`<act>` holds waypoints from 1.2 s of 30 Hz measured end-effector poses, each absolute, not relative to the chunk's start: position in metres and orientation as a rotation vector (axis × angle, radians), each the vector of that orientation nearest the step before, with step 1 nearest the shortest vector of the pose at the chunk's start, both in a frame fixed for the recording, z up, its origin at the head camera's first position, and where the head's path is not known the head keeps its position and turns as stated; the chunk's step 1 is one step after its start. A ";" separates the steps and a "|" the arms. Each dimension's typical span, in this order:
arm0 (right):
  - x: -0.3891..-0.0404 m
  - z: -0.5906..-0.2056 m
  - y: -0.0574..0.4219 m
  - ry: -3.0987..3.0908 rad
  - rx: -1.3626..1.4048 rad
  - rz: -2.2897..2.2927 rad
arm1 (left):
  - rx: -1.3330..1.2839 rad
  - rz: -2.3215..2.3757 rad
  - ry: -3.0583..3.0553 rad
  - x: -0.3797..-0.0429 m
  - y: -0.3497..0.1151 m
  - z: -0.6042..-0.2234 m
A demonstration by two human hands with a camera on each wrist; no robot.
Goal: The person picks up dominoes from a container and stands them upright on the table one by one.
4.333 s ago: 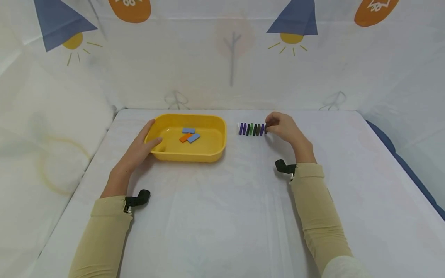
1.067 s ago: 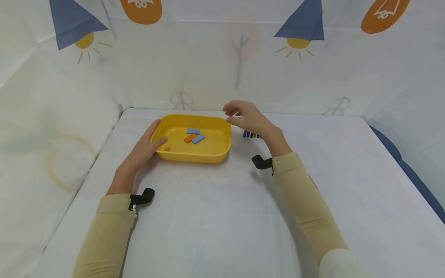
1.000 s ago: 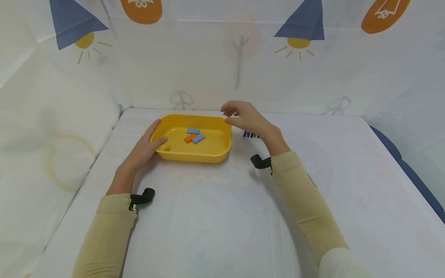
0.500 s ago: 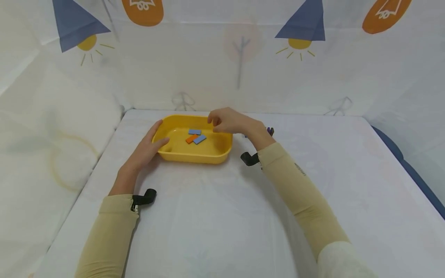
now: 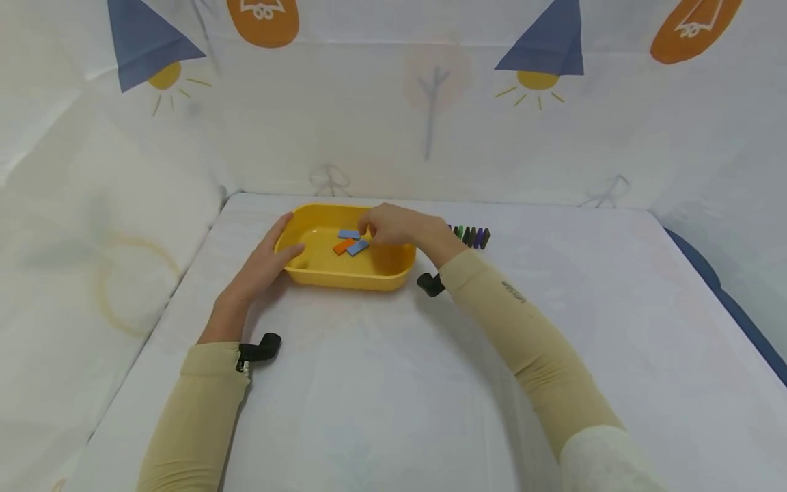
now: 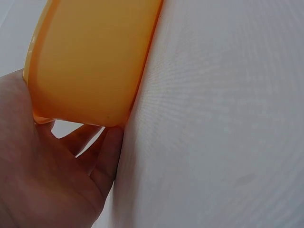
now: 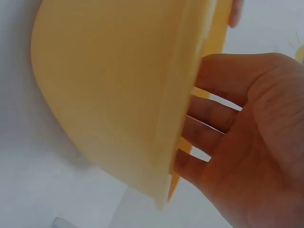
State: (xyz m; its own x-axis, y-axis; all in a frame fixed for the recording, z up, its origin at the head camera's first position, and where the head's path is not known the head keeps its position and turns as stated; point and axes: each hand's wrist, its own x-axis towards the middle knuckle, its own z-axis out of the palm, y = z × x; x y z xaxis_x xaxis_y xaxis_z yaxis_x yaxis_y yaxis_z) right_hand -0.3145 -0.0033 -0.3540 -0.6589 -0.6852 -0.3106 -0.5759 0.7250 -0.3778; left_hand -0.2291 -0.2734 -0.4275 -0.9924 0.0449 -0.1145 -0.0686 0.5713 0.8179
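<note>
A yellow tub sits at the back of the table. My left hand grips its left end, thumb at the rim; the left wrist view shows the fingers round the tub wall. Inside lie two blue dominoes and an orange domino, flat and close together. My right hand reaches over the right rim, its index fingertip beside the nearer blue domino. In the right wrist view its fingers pass behind the rim, so their tips are hidden.
Right of the tub, a row of dominoes in green, purple and dark colours stands on edge, its left part hidden by my right wrist. A white cloth covers the table. A printed curtain hangs behind it.
My right hand has left the right end of the domino row, moved left above the tub and lowered into it. My left hand stays on the tub, and the dominoes inside lie as before.
</note>
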 end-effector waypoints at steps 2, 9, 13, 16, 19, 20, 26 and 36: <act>-0.314 -0.353 -0.008 2.479 -0.963 -0.326 | -0.021 1.400 2.677 -0.229 -0.273 -0.428; -0.314 -0.354 -0.019 2.428 -0.977 -0.280 | -0.026 1.422 2.670 -0.231 -0.273 -0.429; -0.312 -0.355 -0.024 2.395 -0.955 -0.293 | -0.021 1.439 2.663 -0.232 -0.271 -0.430; -0.310 -0.355 -0.027 2.393 -0.939 -0.283 | -0.018 1.448 2.664 -0.232 -0.271 -0.430; -0.308 -0.356 -0.029 2.410 -0.945 -0.259 | -0.003 1.455 2.670 -0.231 -0.273 -0.430; -0.307 -0.356 -0.030 2.413 -0.944 -0.257 | 0.001 1.456 2.673 -0.231 -0.275 -0.431; -0.305 -0.359 -0.030 2.429 -0.959 -0.244 | 0.027 1.439 2.684 -0.231 -0.276 -0.431; -0.303 -0.363 -0.029 2.496 -0.978 -0.107 | 0.009 1.442 2.674 -0.229 -0.275 -0.429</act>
State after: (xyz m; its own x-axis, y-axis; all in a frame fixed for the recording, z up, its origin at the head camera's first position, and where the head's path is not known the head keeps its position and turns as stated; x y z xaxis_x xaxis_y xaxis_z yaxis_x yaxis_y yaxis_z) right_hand -0.3028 -0.0288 -0.3626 -0.6445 -0.6610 -0.3843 -0.6256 0.7449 -0.2320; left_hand -0.2293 -0.2748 -0.4291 -0.9946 0.0543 -0.0881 -0.0438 0.5506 0.8336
